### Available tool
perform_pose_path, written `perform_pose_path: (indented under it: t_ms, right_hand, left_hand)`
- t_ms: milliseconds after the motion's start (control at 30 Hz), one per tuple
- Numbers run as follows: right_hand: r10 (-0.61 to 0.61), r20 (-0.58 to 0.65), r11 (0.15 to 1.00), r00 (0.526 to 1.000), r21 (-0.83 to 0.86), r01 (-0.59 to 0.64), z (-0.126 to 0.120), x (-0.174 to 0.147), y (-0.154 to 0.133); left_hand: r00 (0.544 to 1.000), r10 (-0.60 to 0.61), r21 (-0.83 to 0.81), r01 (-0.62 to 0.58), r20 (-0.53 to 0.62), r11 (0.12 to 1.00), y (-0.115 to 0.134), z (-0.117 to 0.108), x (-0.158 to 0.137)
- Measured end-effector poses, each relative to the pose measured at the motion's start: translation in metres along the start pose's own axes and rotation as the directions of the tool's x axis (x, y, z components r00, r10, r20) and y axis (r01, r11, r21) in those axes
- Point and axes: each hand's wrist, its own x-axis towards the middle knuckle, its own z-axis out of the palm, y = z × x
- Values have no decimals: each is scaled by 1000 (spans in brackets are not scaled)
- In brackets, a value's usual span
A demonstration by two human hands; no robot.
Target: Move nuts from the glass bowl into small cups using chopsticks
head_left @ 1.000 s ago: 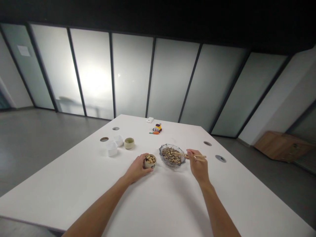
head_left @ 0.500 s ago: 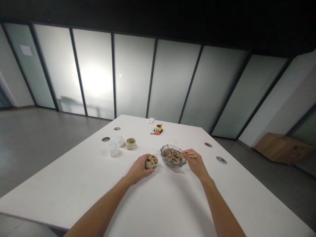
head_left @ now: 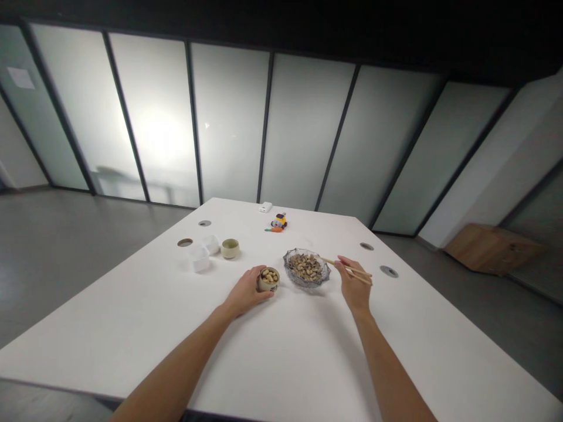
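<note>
My left hand (head_left: 248,291) is wrapped around the side of a small ceramic cup (head_left: 268,287) standing on the white table. Peanuts in their shells (head_left: 269,275) fill the cup. To its right sits a clear glass bowl (head_left: 308,283) with a wavy rim, heaped with striped sunflower seeds (head_left: 305,266). My right hand (head_left: 354,287) grips a pair of wooden chopsticks (head_left: 358,273) just right of the bowl. Their thin ends point left toward the bowl's rim, and I see nothing held between them.
Left of the cup stand another ceramic cup (head_left: 230,248) and two clear plastic containers (head_left: 199,259). Farther back lie a yellow toy vehicle (head_left: 280,221), a toy carrot (head_left: 274,230) and a white device (head_left: 265,207). Round cable holes (head_left: 389,271) pierce the white table (head_left: 281,357) on both sides.
My right hand has drawn back to the right, and the chopsticks have come out of the seeds to the bowl's rim. My left hand stays on the cup. The view has shifted slightly.
</note>
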Motion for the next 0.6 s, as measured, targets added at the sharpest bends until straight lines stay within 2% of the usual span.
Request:
perform_pose_path:
  t_ms: [200, 367, 467, 600]
  right_hand:
    - [-27, -96, 999, 995, 24, 29, 0, -2, -10]
    - [-15, -198, 1000, 980, -3, 15, -4, 2, -18]
    - [-106, -273, 994, 956, -38, 99, -9, 4, -34]
    - [-329, -303, 944, 894, -129, 303, -20, 6, -63]
  left_hand:
    - [998, -56, 19, 56, -13, 998, 4, -1, 2]
    - [995, -60, 16, 62, -83, 998, 18, -2, -2]
    - [994, -20, -37, 16, -108, 999, 39, 11, -8]
    - [996, 87, -133, -84, 12, 987, 79, 47, -12]
